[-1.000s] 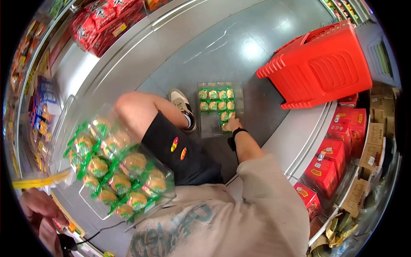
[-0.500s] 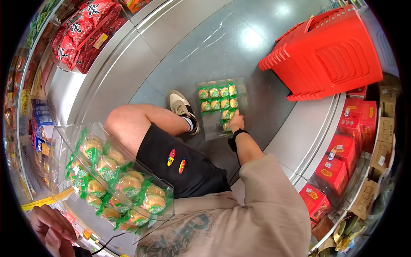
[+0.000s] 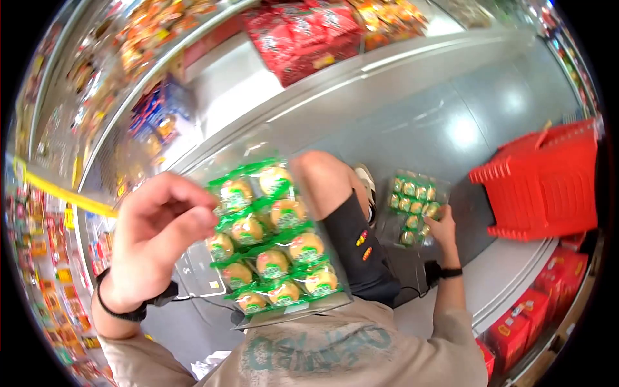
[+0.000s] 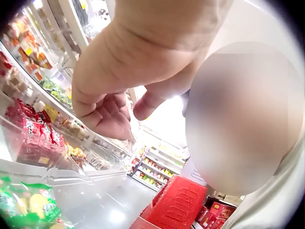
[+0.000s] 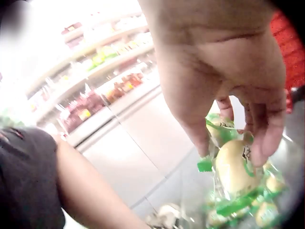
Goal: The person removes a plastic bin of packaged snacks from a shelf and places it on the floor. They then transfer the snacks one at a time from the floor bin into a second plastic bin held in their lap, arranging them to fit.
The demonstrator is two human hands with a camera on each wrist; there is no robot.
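Note:
Low over a clear plastic tray (image 3: 389,231) on the floor, my right hand (image 3: 443,227) pinches a round pastry (image 5: 233,169) in clear and green wrapping between thumb and fingers. More wrapped pastries (image 3: 407,188) lie in rows in that tray. A larger clear box (image 3: 345,298) stands tilted by my lap, filled with the same green-wrapped pastries (image 3: 271,263). Raised beside this box, my left hand (image 3: 155,235) has loosely curled fingers and holds nothing; its fingertips overlap the box's edge in the head view.
An upturned red plastic stool (image 3: 548,184) stands on the floor at right. Red gift boxes (image 3: 525,322) line the lower right shelf. Red snack bags (image 3: 303,39) fill the shelf ahead. A yellow strip (image 3: 61,188) edges the left shelf. My bent knee (image 3: 325,177) is between box and tray.
My left hand has risen from the lower left to beside the box. The head view has swung left, shifting everything rightward. My right hand stays at the floor tray.

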